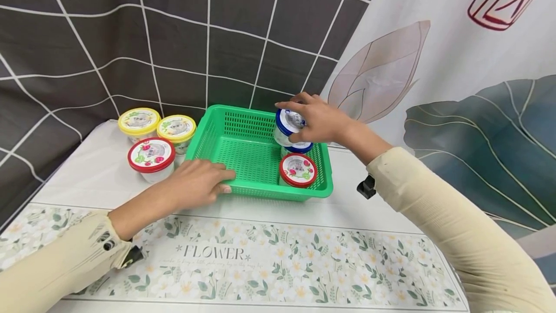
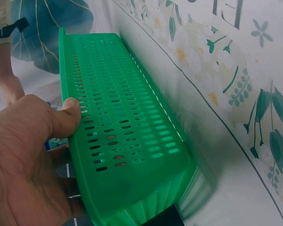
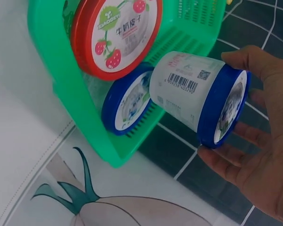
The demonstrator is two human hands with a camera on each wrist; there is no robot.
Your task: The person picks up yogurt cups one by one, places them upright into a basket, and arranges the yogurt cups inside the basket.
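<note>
My right hand (image 1: 319,119) grips a blue-lidded tub (image 3: 179,89) by its lid, thumb on one side and fingers on the other. The tub is tilted, above the right end of a green plastic basket (image 1: 256,189). Another blue-lidded tub (image 3: 129,104) sits in the basket below it, partly hidden in the head view. Beside that one, nearer me, is a red-lidded tub (image 1: 298,170). My left hand (image 1: 197,182) holds the basket's near rim towards its left end; the left wrist view has the thumb outside the wall and the fingers behind it.
Left of the basket, two yellow-lidded tubs (image 1: 177,127) and a red-lidded tub (image 1: 152,156) stand on the white tablecloth (image 1: 100,168). A dark grid-patterned curtain (image 1: 173,37) hangs close behind the basket. A leaf-printed curtain (image 1: 469,124) hangs at the right.
</note>
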